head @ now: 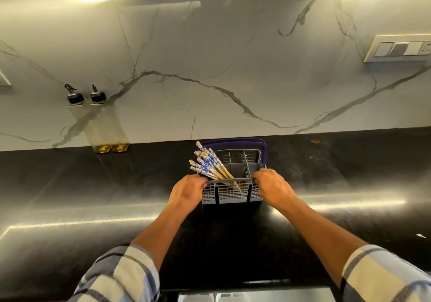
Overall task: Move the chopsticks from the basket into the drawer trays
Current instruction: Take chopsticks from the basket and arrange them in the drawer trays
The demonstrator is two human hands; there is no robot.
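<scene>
Left hand (pixel 187 191) at nine o'clock and right hand (pixel 272 187) at three each grip the basket (pixel 231 193), chopsticks (pixel 210 164) leaning toward ten o'clock.

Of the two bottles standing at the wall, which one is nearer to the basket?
The right bottle, with the straight spout; the left bottle stands farther from the basket.

Grey mesh basket (pixel 229 193) with purple handle (pixel 235 143); chopsticks (pixel 211 165) tan with blue-and-white floral tops. Black glossy bench (pixel 93 185). White wall (pixel 210 56), grey marble veins. Sleeves (pixel 121 276) checked blue, cream, grey.
</scene>
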